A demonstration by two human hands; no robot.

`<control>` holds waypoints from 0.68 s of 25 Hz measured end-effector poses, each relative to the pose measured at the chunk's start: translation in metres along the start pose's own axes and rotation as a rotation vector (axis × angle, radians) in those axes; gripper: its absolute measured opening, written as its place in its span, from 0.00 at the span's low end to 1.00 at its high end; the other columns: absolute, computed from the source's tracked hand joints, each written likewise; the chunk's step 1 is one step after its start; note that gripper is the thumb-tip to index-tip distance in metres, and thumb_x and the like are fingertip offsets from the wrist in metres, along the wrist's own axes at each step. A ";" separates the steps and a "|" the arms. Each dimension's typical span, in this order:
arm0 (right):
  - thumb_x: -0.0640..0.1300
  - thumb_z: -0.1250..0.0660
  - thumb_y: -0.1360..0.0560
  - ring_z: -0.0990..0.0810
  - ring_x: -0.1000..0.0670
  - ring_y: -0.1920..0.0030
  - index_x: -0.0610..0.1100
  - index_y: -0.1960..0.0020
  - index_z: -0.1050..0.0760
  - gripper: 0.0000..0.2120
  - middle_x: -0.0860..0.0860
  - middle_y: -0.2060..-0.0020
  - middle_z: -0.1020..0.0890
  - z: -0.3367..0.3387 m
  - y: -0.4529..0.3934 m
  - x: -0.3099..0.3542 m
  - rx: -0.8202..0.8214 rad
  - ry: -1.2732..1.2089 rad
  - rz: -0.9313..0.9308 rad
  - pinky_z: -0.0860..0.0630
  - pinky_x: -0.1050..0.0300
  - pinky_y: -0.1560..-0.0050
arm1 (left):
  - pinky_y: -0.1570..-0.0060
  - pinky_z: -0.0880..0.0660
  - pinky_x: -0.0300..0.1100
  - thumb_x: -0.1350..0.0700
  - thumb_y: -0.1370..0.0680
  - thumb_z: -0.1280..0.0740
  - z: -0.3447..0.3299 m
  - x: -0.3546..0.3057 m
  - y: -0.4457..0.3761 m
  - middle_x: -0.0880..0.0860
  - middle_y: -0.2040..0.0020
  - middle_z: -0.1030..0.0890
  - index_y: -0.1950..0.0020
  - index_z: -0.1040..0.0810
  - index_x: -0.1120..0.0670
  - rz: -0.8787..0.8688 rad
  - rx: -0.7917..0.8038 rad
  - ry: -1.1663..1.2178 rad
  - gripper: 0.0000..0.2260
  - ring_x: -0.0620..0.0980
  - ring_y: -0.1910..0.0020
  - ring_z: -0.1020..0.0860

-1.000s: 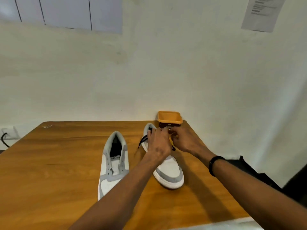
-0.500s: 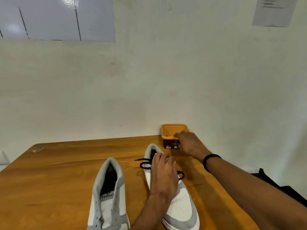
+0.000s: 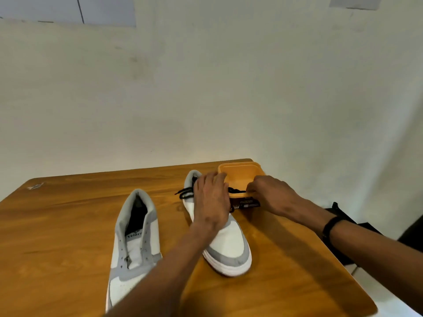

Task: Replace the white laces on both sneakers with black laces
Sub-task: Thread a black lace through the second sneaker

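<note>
Two white-and-grey sneakers lie on the wooden table (image 3: pixel 68 216). The left sneaker (image 3: pixel 135 243) has bare eyelets and no lace. My left hand (image 3: pixel 211 202) rests with fingers stretched over the lacing area of the right sneaker (image 3: pixel 231 245). A black lace (image 3: pixel 185 193) loops out to the left of that hand. Another stretch of black lace (image 3: pixel 237 191) runs from under my left hand to the fingertips of my right hand (image 3: pixel 272 195), which pinch it at the front rim of the orange container (image 3: pixel 240 173).
The orange container stands at the table's far right corner against the wall and has a dark label (image 3: pixel 246 203) on its front. A black object (image 3: pixel 343 217) sits beyond the table's right edge. A small scrap (image 3: pixel 35 186) lies at the far left corner.
My right hand drew back from the container's far side to its front rim, where it now pinches black lace. My left hand stays on the right sneaker. The camera view shifted.
</note>
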State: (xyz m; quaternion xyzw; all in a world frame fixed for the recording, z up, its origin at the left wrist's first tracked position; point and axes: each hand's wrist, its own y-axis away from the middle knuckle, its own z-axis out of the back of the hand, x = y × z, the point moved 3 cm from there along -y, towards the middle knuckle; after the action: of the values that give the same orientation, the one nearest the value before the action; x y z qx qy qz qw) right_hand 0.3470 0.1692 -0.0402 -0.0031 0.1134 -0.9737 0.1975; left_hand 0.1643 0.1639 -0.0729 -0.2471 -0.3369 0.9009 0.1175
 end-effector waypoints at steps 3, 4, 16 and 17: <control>0.43 0.31 0.18 0.16 0.45 0.48 0.50 0.32 0.21 0.15 0.49 0.41 0.16 0.007 0.027 0.002 -0.031 0.013 0.010 0.17 0.53 0.49 | 0.35 0.26 0.54 0.48 0.14 0.36 0.012 -0.038 -0.034 0.55 0.34 0.18 0.26 0.25 0.51 -0.105 0.245 0.002 0.18 0.58 0.34 0.23; 0.42 0.31 0.18 0.16 0.45 0.49 0.51 0.33 0.21 0.15 0.49 0.42 0.16 0.009 0.033 0.002 -0.038 0.027 0.007 0.17 0.52 0.49 | 0.37 0.24 0.52 0.49 0.15 0.35 0.006 -0.051 -0.044 0.55 0.32 0.19 0.25 0.26 0.50 -0.103 0.424 0.010 0.18 0.57 0.34 0.23; 0.46 0.30 0.18 0.19 0.47 0.43 0.52 0.33 0.22 0.14 0.50 0.42 0.17 0.005 0.063 0.012 -0.153 0.037 -0.027 0.18 0.52 0.43 | 0.41 0.21 0.49 0.57 0.16 0.34 -0.057 -0.051 -0.062 0.57 0.37 0.20 0.33 0.22 0.57 -0.096 1.017 -0.379 0.12 0.55 0.44 0.21; 0.46 0.30 0.18 0.18 0.46 0.44 0.52 0.34 0.21 0.13 0.50 0.43 0.16 0.004 0.060 0.012 -0.162 0.035 -0.032 0.18 0.52 0.43 | 0.44 0.20 0.48 0.58 0.17 0.33 -0.054 -0.049 -0.066 0.57 0.39 0.19 0.36 0.21 0.57 -0.088 0.952 -0.335 0.10 0.54 0.47 0.21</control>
State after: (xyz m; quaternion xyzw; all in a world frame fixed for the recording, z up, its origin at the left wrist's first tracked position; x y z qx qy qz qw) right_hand 0.3597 0.1097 -0.0507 -0.0041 0.1952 -0.9643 0.1790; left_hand 0.2378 0.2240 -0.0465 -0.0037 0.0868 0.9761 0.1993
